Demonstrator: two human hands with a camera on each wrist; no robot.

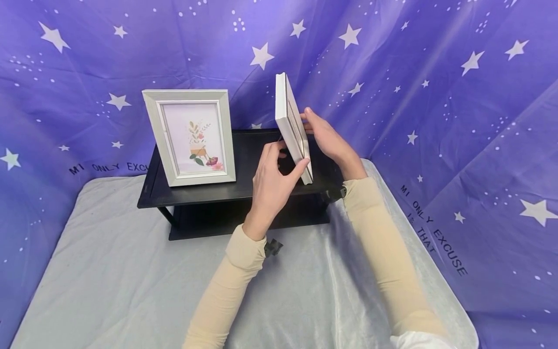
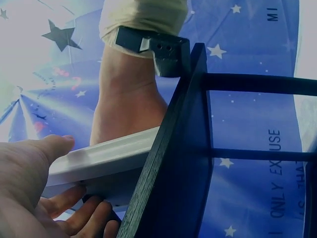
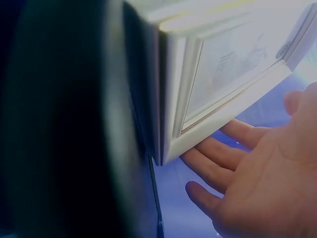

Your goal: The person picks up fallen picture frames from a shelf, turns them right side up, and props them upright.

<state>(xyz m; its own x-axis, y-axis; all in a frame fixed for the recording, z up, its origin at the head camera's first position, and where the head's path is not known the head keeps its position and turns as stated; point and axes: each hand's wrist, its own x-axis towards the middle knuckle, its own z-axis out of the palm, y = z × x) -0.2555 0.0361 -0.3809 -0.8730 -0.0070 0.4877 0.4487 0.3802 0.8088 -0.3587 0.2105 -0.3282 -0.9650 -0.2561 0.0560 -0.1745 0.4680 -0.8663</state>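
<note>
A white picture frame [image 1: 283, 106] stands nearly edge-on to me on the black two-tier shelf [image 1: 246, 160], its picture side turned to the right. My left hand [image 1: 272, 182] grips its near side low down. In the left wrist view, the thumb of that hand [image 2: 29, 173] lies along the frame's edge [image 2: 109, 154] and the fingers curl in under its back. My right hand [image 1: 329, 138] is by the picture side; in the right wrist view its loosely extended fingers reach behind the frame's border [image 3: 171, 94]. Whether those fingertips touch is hard to tell.
Another pale frame [image 1: 192, 114] with a floral print stands at the shelf's left, facing me. The shelf sits on a grey velvety cloth [image 1: 131, 271]. A purple starry curtain [image 1: 392, 58] hangs close behind and on both sides.
</note>
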